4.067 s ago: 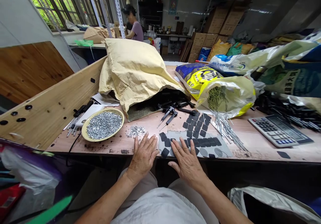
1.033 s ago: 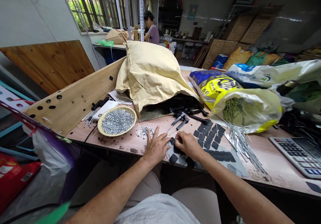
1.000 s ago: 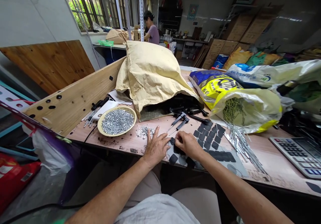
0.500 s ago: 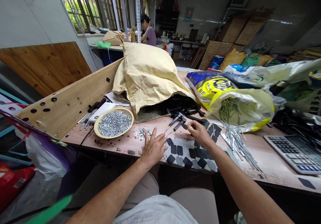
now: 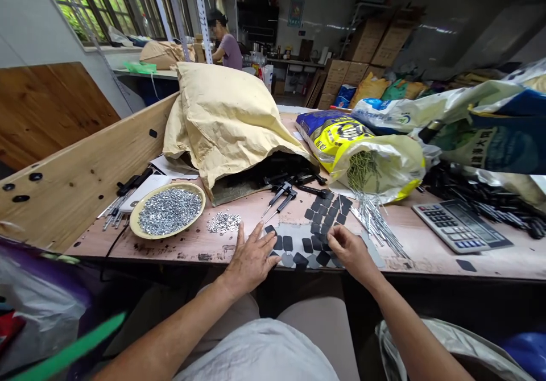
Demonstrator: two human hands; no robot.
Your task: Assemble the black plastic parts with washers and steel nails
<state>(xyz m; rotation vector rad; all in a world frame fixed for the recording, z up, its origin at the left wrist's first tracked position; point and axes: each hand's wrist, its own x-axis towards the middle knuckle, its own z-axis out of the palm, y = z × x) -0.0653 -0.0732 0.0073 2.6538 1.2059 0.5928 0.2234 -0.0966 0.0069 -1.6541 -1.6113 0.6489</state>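
My left hand rests on the front of the table with its fingers spread. Just beyond its fingertips lies a small heap of metal nuts or washers. My right hand is closed in a pinch above a grey sheet covered with dark rounded-square pads; what its fingertips hold, if anything, is hidden. More dark pads lie in rows beyond that hand. Black-handled tools with thin metal shafts lie farther back, apart from both hands.
A bowl full of small metal pieces stands left. Behind are a large paper sack and a yellow-blue bag, with metal rods spilling out. A calculator lies right. A person works in the background.
The view has turned right, so the table contents appear farther left. My right hand has drawn back from near the black tools to the pads closer to me. My left hand stays spread.
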